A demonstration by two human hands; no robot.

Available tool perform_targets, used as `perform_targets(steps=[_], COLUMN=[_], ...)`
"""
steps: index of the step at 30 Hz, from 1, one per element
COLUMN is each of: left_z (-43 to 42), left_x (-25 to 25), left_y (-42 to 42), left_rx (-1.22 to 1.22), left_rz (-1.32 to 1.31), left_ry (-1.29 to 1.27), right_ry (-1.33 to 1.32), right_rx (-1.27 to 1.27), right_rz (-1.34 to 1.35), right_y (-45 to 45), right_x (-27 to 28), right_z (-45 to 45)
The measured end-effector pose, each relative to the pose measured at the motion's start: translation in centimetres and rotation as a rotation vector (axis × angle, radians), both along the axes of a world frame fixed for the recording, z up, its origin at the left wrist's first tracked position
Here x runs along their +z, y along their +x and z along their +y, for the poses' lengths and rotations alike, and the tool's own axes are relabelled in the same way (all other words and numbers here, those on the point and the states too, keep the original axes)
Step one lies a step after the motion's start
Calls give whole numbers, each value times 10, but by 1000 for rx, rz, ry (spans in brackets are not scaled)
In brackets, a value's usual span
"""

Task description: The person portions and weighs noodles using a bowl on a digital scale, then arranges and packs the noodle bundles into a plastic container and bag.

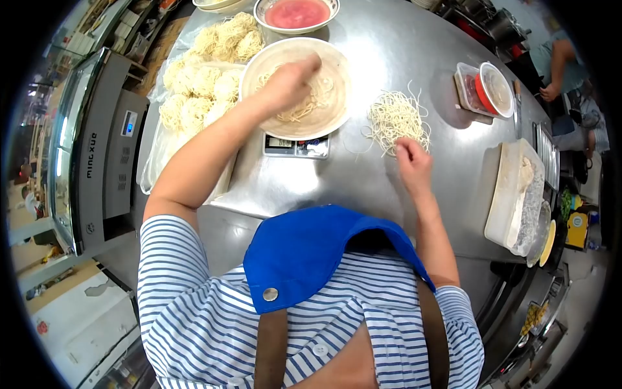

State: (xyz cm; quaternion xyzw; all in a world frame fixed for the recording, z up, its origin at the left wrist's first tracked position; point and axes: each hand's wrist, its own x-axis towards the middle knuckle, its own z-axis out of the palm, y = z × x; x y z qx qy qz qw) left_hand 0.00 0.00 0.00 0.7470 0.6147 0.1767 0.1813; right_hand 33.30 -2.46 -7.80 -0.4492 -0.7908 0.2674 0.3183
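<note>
Here, a gleaming steel worktop (460, 175) fills the scene, its near edge running just in front of a person in a striped shirt (201, 318); open metal stretches from the middle toward the right side, while the left side is crowded. Coiled nests of pale, stringy noodles (202, 83) are heaped at left, edged by a translucent plastic liner (154, 152). Just beside them sits a wide, round bowl (338, 81) with a smooth, pale beige interior and loose noodle strands (319, 97) inside. At right, well apart, a long whitish tub (501, 188) holds powdery contents. A rounder bowl (260, 14) at the far side contains something pinkish-red, and at far right a red-and-white bowl (497, 89) rests against a clear rectangular container (466, 84). A loose, tangled noodle pile (396, 118) lies directly on the steel, right of the wide bowl. The left hand (295, 81), blurred, is over that bowl with fingers curled; whether they grip strands cannot be told. The right hand (414, 162) has fingers bunched together at the pile's near edge, any pinch hidden. A small scale (314, 149) shows beneath the wide bowl.
</note>
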Motion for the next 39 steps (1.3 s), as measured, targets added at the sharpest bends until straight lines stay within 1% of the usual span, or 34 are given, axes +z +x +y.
perform_targets(steps=[1,2,3,4,5,6,8,10,11,13,14,15,16,17,19,20,21,22,23,24,26,27,28,29,30,31,32,33,34,35,36,37,38,39], left_z=[-3,-2,-2,-8,-10,-7,-5,-3,-1,4,8,10,10,13,22,23,21,19,16,15,14,10,4,-3,-11,-14,-13,-15,-20,-22,-17,-16,-16,-13], left_x=[20,29,37,46,56,65,77,86,89,85,78,73,73,64,43,35,32,29,24,16,11,14,19,24,31,36,23,20,21,20,6,3,0,-4], left_y=[-1,-5,-10,-14,-17,-20,-23,-22,-22,-27,-30,-32,-31,-35,-48,-55,-61,-67,-71,-75,-75,-72,-68,-63,-55,-52,-55,-53,-51,-49,-50,-44,-36,-29], left_rx=[104,128,150,99,44,46,6,24,42,37,56,75,117,121,167,171,148,122,122,133,140,125,111,111,65,17,27,23,65,106,139,133,215,296], left_rz=[-122,-235,-352,-342,-330,-326,-421,-415,-409,-435,-543,-653,-613,-617,-459,-465,-279,-90,-93,-46,-2,-2,0,1,-116,-230,-414,-411,-785,-1158,-1324,-1321,-1420,-1517], left_ry=[-65,-20,54,59,84,98,-29,-5,14,59,75,88,145,147,384,380,416,449,446,395,343,273,201,201,76,-49,-58,-55,-122,-189,-154,-148,-42,67], right_ry=[-145,-288,-265,-280,-196,-102,-137,-382,-513,-718,-718,-814,-910,-912,-939,-967,-971,-701,-432,-433,9,7,-69,-143,-193,-191,-316,-438,-541,-532,-628,-723,-712,-704], right_rx=[-67,-132,-95,-61,58,178,338,439,512,598,606,617,626,628,456,470,470,488,497,494,572,569,597,626,557,556,568,577,630,630,488,345,241,244], right_rz=[91,183,248,306,361,424,411,472,631,616,610,648,686,680,283,230,225,180,136,136,55,53,88,124,149,152,313,472,721,723,771,815,869,871], right_y=[-7,-17,-32,-48,-67,-90,-131,-171,-192,-215,-226,-234,-241,-245,-246,-241,-236,-230,-224,-219,-209,-206,-205,-206,-211,-213,-216,-219,-229,-232,-234,-238,-243,-246], right_x=[16,31,48,62,75,84,93,111,91,91,83,67,62,57,59,64,60,56,53,55,67,79,95,103,101,99,97,96,84,74,72,72,71,68], right_z=[7,15,27,32,42,55,73,75,83,77,73,68,64,62,50,49,52,55,59,64,75,79,83,86,93,97,101,104,108,110,105,98,90,85])
